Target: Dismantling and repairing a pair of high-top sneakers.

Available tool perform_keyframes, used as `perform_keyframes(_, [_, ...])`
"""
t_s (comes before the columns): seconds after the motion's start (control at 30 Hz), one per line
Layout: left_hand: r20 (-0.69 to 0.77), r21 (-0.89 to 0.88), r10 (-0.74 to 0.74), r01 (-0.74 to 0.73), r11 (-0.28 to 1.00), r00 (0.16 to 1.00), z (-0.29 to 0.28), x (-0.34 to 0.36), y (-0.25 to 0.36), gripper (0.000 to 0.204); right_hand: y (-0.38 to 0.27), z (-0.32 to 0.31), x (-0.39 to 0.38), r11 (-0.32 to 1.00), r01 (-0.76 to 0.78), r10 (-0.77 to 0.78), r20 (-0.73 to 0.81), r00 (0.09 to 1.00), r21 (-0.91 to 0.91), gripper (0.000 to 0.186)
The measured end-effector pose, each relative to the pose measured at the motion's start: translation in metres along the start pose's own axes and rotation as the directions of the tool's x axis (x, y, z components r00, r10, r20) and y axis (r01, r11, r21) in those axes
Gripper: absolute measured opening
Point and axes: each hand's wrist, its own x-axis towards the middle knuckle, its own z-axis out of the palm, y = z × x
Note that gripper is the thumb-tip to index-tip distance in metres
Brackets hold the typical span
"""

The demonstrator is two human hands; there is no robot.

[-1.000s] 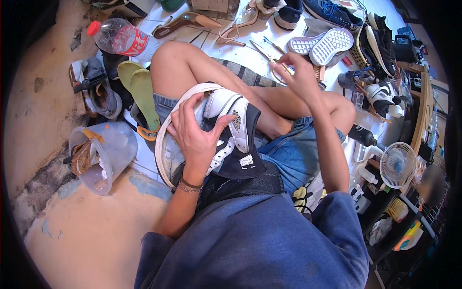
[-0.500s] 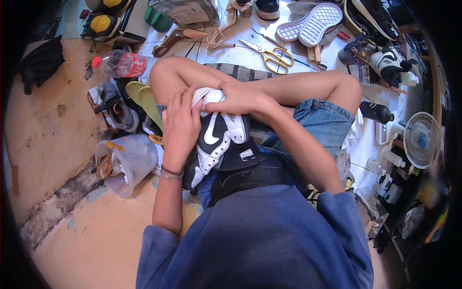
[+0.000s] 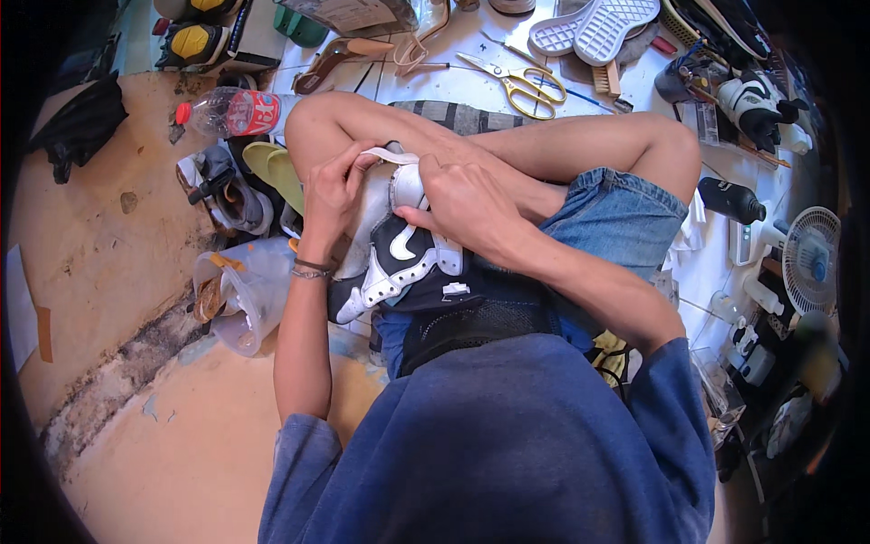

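A black-and-white sneaker upper (image 3: 419, 247) lies on its side across my lap, its laceless eyelets facing me. My right hand (image 3: 473, 201) grips the white heel part, thumb along the side and fingers curled over the back. With its fingertips, my left hand (image 3: 332, 189) pinches a white edge strip (image 3: 391, 156) that stands away from the heel. Between my hands a pale surface, seemingly the shoe's underside, shows along the left. Whether the strip is joined to the shoe at its far end I cannot tell.
Ahead on the tiles lie gold-handled scissors (image 3: 533, 92), a wooden brush (image 3: 607, 80) and white soles (image 3: 605, 29). Left stand a plastic bottle (image 3: 227, 113), shoes (image 3: 237, 201) and a tipped clear bucket (image 3: 263, 283). A fan (image 3: 811, 261) and black bottle (image 3: 730, 199) are right.
The sneaker has turned and tilted, showing more of its pale underside. My left hand has moved out to pinch the white strip; the right has slid down over the heel.
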Motion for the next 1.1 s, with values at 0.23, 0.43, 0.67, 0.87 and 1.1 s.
perform_keyframes(0.23, [-0.053, -0.097, 0.023, -0.028, 0.995, 0.998, 0.002, 0.004, -0.011, 0.025, 0.016, -0.008, 0.015, 0.964, 0.264, -0.263, 0.037, 0.964, -0.032, 0.047])
perform_keyframes(0.43, [-0.188, -0.029, 0.14, -0.148, 0.989, 0.972, -0.002, 0.003, -0.013, 0.022, 0.031, -0.017, 0.045, 0.908, 0.417, -0.413, 0.072, 0.908, -0.036, 0.052])
perform_keyframes(0.67, [-0.09, 0.143, 0.267, -0.253, 0.957, 0.959, -0.007, 0.005, 0.03, 0.022, 0.013, -0.015, 0.047, 0.968, 0.22, -0.214, 0.063, 0.975, -0.124, 0.076])
perform_keyframes(0.87, [-0.063, -0.063, 0.217, -0.221, 0.973, 0.974, -0.016, 0.014, 0.013, 0.016, -0.028, -0.037, 0.015, 0.649, 0.76, -0.761, -0.062, 0.646, -0.041, 0.055])
perform_keyframes(1.1, [0.252, -0.826, -0.167, 0.302, 0.476, 0.953, -0.057, -0.022, -0.018, 0.042, -0.094, 0.007, -0.005, 0.677, 0.543, -0.408, 0.361, 0.838, -0.497, 0.037])
